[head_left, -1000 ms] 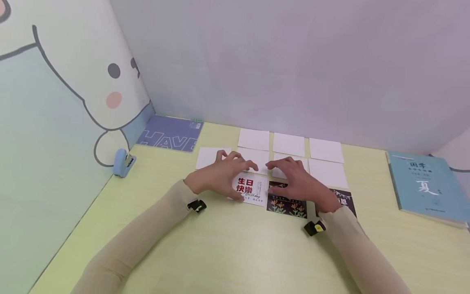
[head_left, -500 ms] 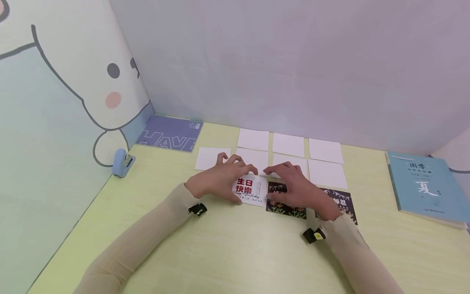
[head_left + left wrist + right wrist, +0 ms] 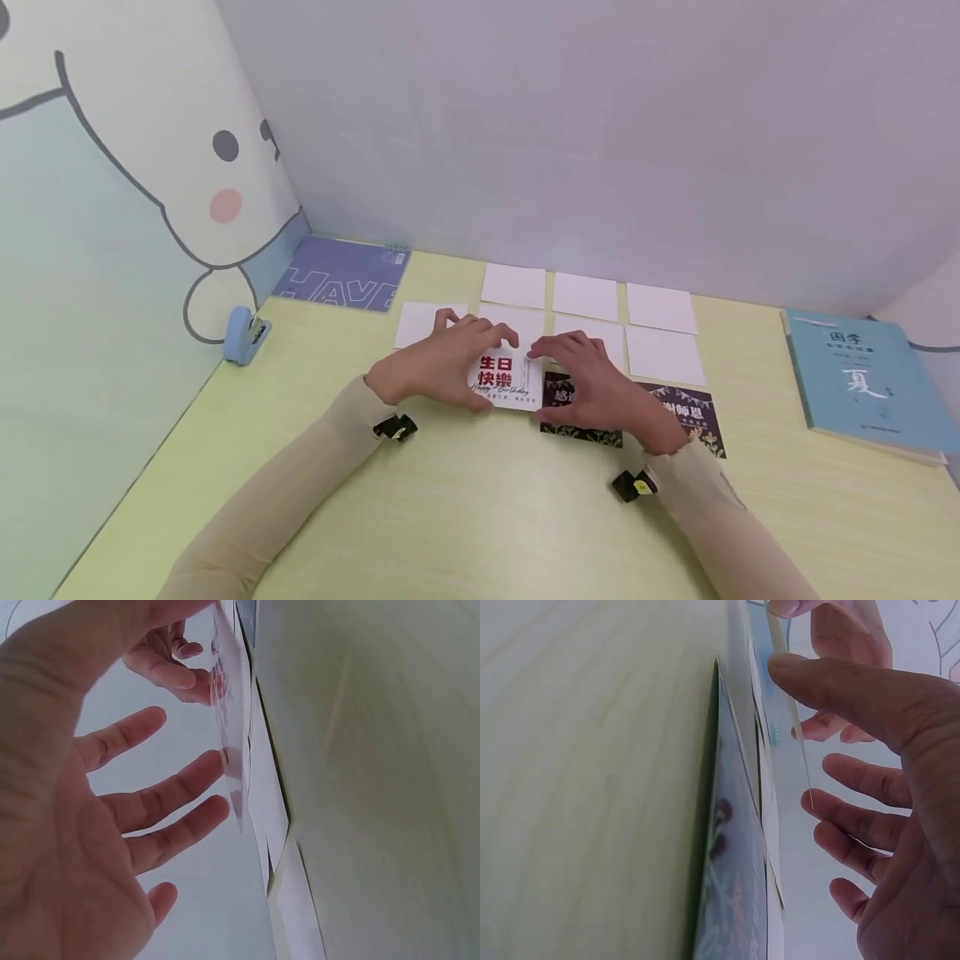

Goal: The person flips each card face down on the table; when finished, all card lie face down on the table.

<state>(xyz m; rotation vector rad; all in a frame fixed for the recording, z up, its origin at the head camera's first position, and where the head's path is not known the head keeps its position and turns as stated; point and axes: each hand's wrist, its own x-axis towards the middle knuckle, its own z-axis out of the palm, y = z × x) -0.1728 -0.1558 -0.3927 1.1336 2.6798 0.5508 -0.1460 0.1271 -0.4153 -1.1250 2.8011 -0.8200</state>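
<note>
Both hands hold a white birthday card (image 3: pixel 508 387) with red Chinese lettering by its opposite ends, slightly above the table. My left hand (image 3: pixel 448 360) grips the left end, its thumb at the near edge and fingertips at the far edge. At the right end, my right hand (image 3: pixel 596 379) grips it likewise between thumb and fingers. In the left wrist view the card (image 3: pixel 231 720) stands apart from the cards beneath. A dark flowered card (image 3: pixel 581 434) lies partly hidden under my right hand, and a second dark card (image 3: pixel 701 410) lies beside that wrist.
Blank white cards (image 3: pixel 660 308) lie in two rows behind the hands. A purple notebook (image 3: pixel 341 273) and a blue stapler (image 3: pixel 242 335) are at the left. On the right lies a blue book (image 3: pixel 870 379). Walls bound the table (image 3: pixel 450 508) at the back and left.
The hands have closed in on the birthday card's ends and raised it off the table. My right hand has shifted slightly left, uncovering more of the right dark card.
</note>
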